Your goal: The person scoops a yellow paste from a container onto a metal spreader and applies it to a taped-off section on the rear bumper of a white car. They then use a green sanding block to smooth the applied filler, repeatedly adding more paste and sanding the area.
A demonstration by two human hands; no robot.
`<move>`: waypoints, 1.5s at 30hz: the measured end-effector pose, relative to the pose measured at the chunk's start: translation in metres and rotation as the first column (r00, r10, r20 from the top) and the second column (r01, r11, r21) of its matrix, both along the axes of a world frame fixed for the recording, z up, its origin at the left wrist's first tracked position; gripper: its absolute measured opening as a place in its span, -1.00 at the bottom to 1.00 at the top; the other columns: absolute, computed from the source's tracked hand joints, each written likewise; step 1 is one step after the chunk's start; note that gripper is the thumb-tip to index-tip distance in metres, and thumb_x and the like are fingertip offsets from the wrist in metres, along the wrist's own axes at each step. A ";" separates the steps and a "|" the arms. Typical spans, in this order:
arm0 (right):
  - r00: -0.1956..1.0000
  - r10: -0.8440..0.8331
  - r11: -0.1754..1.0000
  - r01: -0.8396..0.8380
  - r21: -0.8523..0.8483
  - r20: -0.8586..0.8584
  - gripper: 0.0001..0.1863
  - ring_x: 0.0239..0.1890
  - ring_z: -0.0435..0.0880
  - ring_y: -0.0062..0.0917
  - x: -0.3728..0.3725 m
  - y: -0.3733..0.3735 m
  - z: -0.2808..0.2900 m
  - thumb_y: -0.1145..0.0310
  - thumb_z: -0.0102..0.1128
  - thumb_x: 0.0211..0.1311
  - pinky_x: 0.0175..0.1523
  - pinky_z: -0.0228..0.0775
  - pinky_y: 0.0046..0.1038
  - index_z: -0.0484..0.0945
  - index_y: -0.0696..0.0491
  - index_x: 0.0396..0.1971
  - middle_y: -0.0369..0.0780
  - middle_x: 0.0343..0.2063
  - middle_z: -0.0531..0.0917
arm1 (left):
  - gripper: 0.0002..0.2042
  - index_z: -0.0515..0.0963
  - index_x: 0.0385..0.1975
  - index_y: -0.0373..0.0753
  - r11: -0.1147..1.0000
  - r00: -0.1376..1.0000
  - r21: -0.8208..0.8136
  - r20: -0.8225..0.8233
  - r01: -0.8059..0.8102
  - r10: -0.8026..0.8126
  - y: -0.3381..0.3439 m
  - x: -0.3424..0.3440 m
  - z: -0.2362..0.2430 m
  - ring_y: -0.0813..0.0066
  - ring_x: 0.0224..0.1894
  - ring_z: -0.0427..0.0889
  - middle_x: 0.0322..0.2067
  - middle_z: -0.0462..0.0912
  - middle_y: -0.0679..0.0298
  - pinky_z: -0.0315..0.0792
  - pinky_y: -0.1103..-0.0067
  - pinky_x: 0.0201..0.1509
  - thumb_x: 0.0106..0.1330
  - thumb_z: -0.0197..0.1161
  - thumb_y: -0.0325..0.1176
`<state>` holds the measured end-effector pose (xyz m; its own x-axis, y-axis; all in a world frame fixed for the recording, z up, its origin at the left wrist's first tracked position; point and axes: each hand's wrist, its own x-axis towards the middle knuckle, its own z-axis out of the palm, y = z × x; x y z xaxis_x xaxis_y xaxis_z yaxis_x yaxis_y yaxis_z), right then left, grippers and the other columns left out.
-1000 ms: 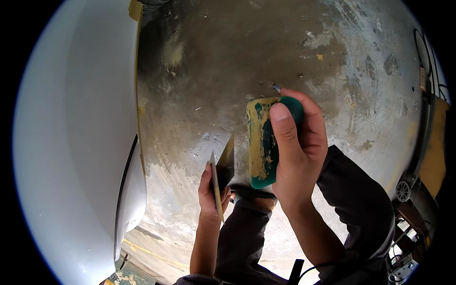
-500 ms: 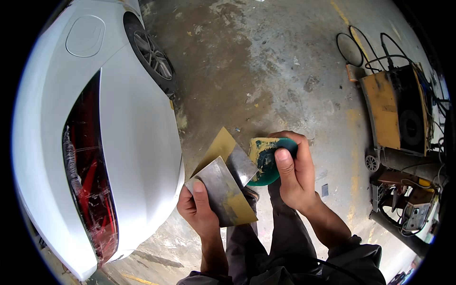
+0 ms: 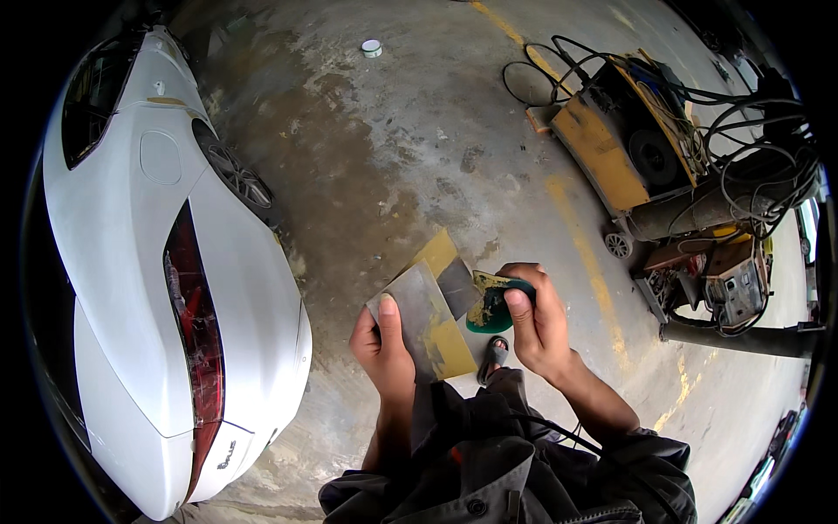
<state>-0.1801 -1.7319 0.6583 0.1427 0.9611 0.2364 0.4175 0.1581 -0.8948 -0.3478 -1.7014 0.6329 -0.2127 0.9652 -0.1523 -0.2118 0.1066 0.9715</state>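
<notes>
My left hand (image 3: 384, 354) is closed around two flat metal putty spreaders, thumb on top. The upper metal spreader (image 3: 408, 306) has yellow putty on its far right corner and lower edge. Behind it the second metal spreader (image 3: 456, 290) sticks out, its far part coated yellow. In my right hand (image 3: 541, 332) a rounded green putty spreader (image 3: 497, 313) is pinched between thumb and fingers. Yellow putty and dark patches cover its left side. Its left edge sits right beside the second metal spreader; whether they touch I cannot tell.
On the left stands a white car (image 3: 257, 323) with a scratched red tail light (image 3: 199, 349). At the right is a wheeled yellow-and-black machine (image 3: 602, 148) with tangled black cables (image 3: 777, 144). A small white tub (image 3: 372, 49) stands on the stained concrete floor far ahead.
The view has shifted: more of the car's side, the far floor and the white tub now show. Both hands keep their holds. The green spreader has tilted and looks narrower.
</notes>
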 end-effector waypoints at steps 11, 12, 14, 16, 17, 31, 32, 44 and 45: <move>0.989 -0.138 0.984 0.142 0.103 -0.047 -0.82 -0.31 0.50 -0.34 0.130 -0.160 0.034 0.43 -0.08 0.32 -0.16 0.33 -0.47 0.35 0.20 -0.17 -0.09 -0.29 0.49 | -0.75 0.40 -0.58 -0.25 0.997 0.995 0.035 0.066 0.074 -0.077 -0.130 0.141 0.040 0.82 -0.48 0.22 -0.56 0.36 0.54 0.15 0.78 -0.41 0.34 0.07 -0.30; 0.991 -0.130 0.986 0.133 0.101 -0.043 -0.82 -0.31 0.50 -0.33 0.138 -0.173 0.036 0.43 -0.07 0.31 -0.16 0.33 -0.47 0.35 0.20 -0.17 -0.09 -0.30 0.49 | -0.75 0.39 -0.59 -0.24 0.995 0.994 0.047 0.065 0.085 -0.088 -0.142 0.148 0.044 0.82 -0.48 0.22 -0.56 0.35 0.54 0.15 0.78 -0.41 0.34 0.06 -0.30; 0.993 -0.108 0.989 0.111 0.099 -0.037 -0.82 -0.31 0.50 -0.33 0.152 -0.195 0.037 0.44 -0.07 0.31 -0.17 0.34 -0.48 0.36 0.20 -0.17 -0.09 -0.30 0.49 | -0.74 0.37 -0.60 -0.24 0.991 0.992 0.069 0.054 0.113 -0.117 -0.157 0.163 0.053 0.82 -0.48 0.21 -0.56 0.34 0.55 0.13 0.77 -0.42 0.34 0.06 -0.30; 0.993 -0.109 0.990 0.112 0.090 -0.037 -0.82 -0.33 0.50 -0.36 0.161 -0.210 0.031 0.42 -0.06 0.31 -0.18 0.35 -0.47 0.37 0.19 -0.17 -0.09 -0.30 0.49 | -0.72 0.34 -0.62 -0.25 0.986 0.991 0.114 0.040 0.123 -0.128 -0.169 0.174 0.059 0.81 -0.50 0.16 -0.60 0.29 0.56 0.08 0.76 -0.46 0.34 0.06 -0.30; 0.993 -0.110 0.990 0.113 0.086 -0.037 -0.81 -0.34 0.51 -0.37 0.164 -0.216 0.030 0.42 -0.06 0.31 -0.18 0.35 -0.47 0.37 0.19 -0.17 -0.10 -0.30 0.49 | -0.70 0.32 -0.64 -0.26 0.983 0.992 0.141 0.037 0.115 -0.121 -0.175 0.180 0.063 0.81 -0.53 0.12 -0.63 0.24 0.57 0.03 0.74 -0.49 0.34 0.06 -0.29; 0.993 -0.120 0.985 0.120 0.124 -0.007 -0.77 -0.44 0.59 -0.45 0.168 -0.251 0.054 0.34 -0.04 0.32 -0.30 0.38 -0.53 0.38 0.15 -0.13 -0.11 -0.42 0.59 | -0.79 0.49 -0.43 -0.41 0.940 0.985 0.302 -0.106 0.160 -0.134 -0.211 0.184 0.082 0.79 -0.49 0.28 -0.56 0.46 0.47 0.19 0.76 -0.46 0.32 0.06 -0.37; 0.995 -0.095 0.992 0.094 0.082 0.010 -0.77 -0.42 0.60 -0.41 0.170 -0.251 0.052 0.34 -0.04 0.32 -0.29 0.38 -0.52 0.39 0.15 -0.14 -0.09 -0.42 0.59 | -0.80 0.48 -0.44 -0.41 0.937 0.984 0.308 -0.116 0.164 -0.134 -0.210 0.182 0.082 0.79 -0.50 0.28 -0.57 0.46 0.48 0.19 0.76 -0.46 0.32 0.06 -0.37; 0.929 -0.329 0.854 0.370 0.367 -0.170 -0.77 -0.40 0.48 -0.65 0.169 -0.218 0.075 0.35 -0.12 0.36 -0.27 0.35 -0.61 0.31 0.16 -0.10 -0.21 -0.33 0.56 | -0.78 0.43 -0.55 -0.37 0.929 0.961 0.267 -0.167 0.257 -0.219 -0.213 0.169 0.080 0.80 -0.57 0.16 -0.66 0.32 0.53 0.06 0.73 -0.56 0.31 0.08 -0.37; 0.944 -0.310 0.855 0.330 0.401 -0.116 -0.79 -0.44 0.53 -0.61 0.163 -0.219 0.072 0.40 -0.10 0.35 -0.31 0.37 -0.58 0.32 0.16 -0.10 -0.17 -0.32 0.59 | -0.78 0.44 -0.53 -0.37 0.932 0.962 0.261 -0.173 0.252 -0.212 -0.211 0.170 0.081 0.80 -0.56 0.17 -0.65 0.33 0.52 0.07 0.73 -0.54 0.31 0.08 -0.37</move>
<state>-0.0168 -1.9508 0.7303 0.4461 0.6786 0.5834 0.4685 0.3784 -0.7983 -0.1774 -1.9120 0.7134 0.0231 0.9893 0.1440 -0.0743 -0.1419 0.9871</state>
